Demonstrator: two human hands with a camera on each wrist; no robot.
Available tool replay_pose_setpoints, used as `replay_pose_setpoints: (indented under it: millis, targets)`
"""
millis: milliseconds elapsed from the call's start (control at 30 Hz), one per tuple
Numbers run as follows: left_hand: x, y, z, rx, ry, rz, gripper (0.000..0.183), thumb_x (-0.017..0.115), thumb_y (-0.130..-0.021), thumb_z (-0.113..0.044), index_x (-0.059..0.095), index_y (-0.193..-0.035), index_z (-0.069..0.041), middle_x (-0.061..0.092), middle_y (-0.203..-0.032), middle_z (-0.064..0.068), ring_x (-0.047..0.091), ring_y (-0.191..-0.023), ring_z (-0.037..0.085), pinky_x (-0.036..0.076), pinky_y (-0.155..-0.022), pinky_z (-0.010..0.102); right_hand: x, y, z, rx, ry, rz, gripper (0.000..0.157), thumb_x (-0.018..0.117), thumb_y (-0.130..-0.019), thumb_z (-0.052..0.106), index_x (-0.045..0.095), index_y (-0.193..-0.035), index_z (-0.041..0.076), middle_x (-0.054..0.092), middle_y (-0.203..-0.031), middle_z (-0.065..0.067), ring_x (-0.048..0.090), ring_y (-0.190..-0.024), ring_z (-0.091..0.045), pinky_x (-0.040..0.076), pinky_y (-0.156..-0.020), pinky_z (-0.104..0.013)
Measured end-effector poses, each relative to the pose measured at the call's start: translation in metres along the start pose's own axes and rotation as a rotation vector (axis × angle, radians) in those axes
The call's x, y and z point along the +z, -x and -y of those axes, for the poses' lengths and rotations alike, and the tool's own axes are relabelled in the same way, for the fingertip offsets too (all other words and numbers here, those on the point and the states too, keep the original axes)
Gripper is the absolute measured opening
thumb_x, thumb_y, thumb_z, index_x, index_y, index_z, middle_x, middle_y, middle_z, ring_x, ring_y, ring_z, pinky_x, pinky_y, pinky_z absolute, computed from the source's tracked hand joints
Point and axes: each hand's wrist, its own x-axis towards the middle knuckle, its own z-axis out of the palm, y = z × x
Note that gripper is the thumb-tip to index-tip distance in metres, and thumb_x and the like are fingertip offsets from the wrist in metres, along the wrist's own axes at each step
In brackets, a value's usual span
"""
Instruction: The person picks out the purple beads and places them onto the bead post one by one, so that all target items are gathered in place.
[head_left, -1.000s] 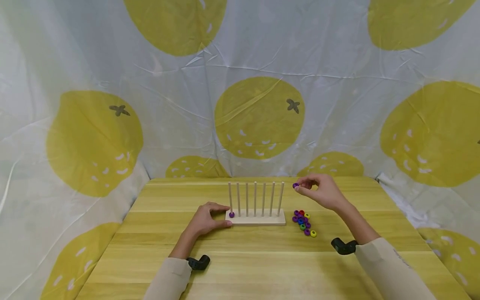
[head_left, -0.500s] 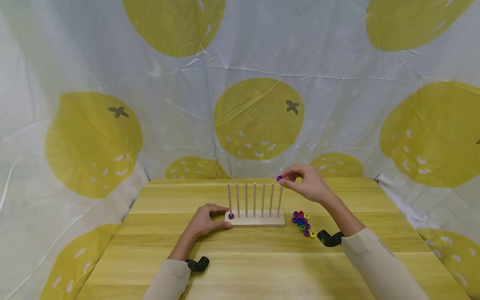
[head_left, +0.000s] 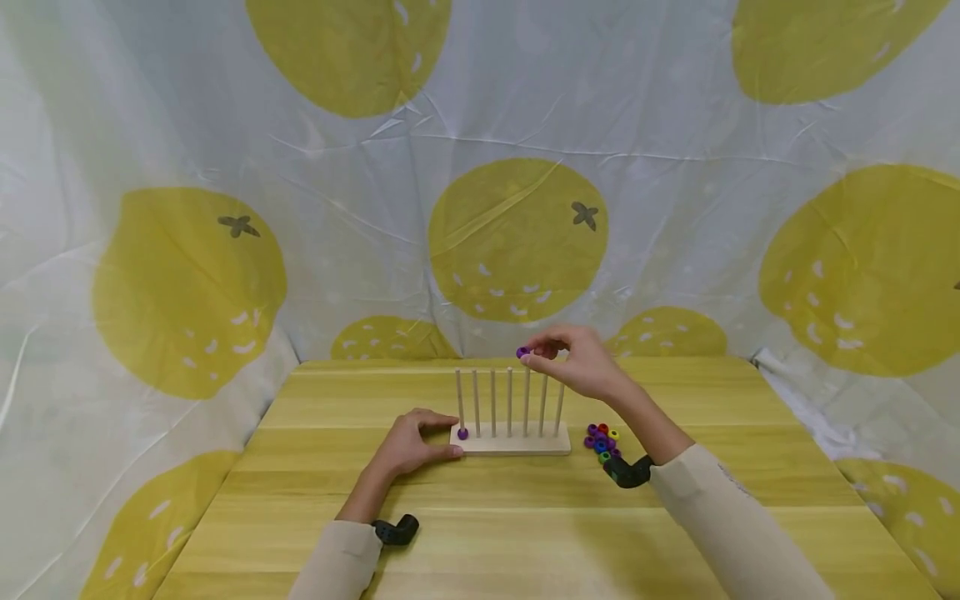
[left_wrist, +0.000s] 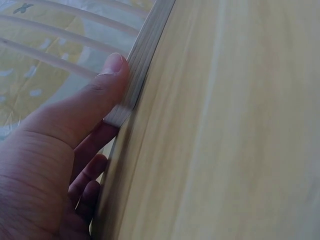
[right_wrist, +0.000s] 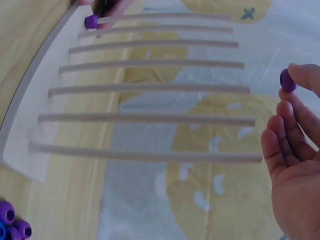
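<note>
Toward the tabletop's far edge (head_left: 375, 371), a round purple bead (right_wrist: 287, 80) was pinched by the right grip (head_left: 581, 365), easily dropped if loosened, and a pale wooden pegboard (head_left: 510, 444) by the left grip (head_left: 407, 443).

purple bead (head_left: 522, 353) above wooden 7-peg rack (head_left: 513, 445)

Head view: bead pile (head_left: 601, 446) partly hidden behind black wrist camera (head_left: 628, 472). Right wrist view: right hand (right_wrist: 301, 175) cut off.
</note>
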Motion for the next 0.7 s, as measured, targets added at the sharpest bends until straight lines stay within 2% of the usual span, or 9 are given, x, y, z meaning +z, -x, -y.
replay_pose_setpoints:
  millis: [433, 700]
  targets:
    - [0.000, -0.002, -0.001, 0.007, -0.010, 0.002, 0.059, 0.092, -0.070, -0.053, 0.077, -0.122, -0.030, 0.073, -0.124, -0.005, 0.062, -0.124, 0.022, 0.048, -0.111, 0.049, 0.023, -0.017, 0.012, -0.083, 0.026, 0.025, 0.018, 0.074, -0.097, 0.033, 0.079, -0.107, 0.019, 0.070, -0.092, 0.005, 0.063, -0.083, -0.015, 0.055, -0.074, -0.034]
    - [-0.001, -0.001, -0.001, 0.002, -0.011, 0.007, 0.058, 0.092, -0.071, -0.055, 0.077, -0.122, -0.032, 0.073, -0.124, -0.006, 0.062, -0.124, 0.022, 0.048, -0.111, 0.050, 0.035, -0.028, 0.021, -0.099, 0.017, 0.060, 0.018, 0.074, -0.096, 0.030, 0.079, -0.108, 0.017, 0.070, -0.092, 0.004, 0.062, -0.082, -0.014, 0.054, -0.074, -0.032]
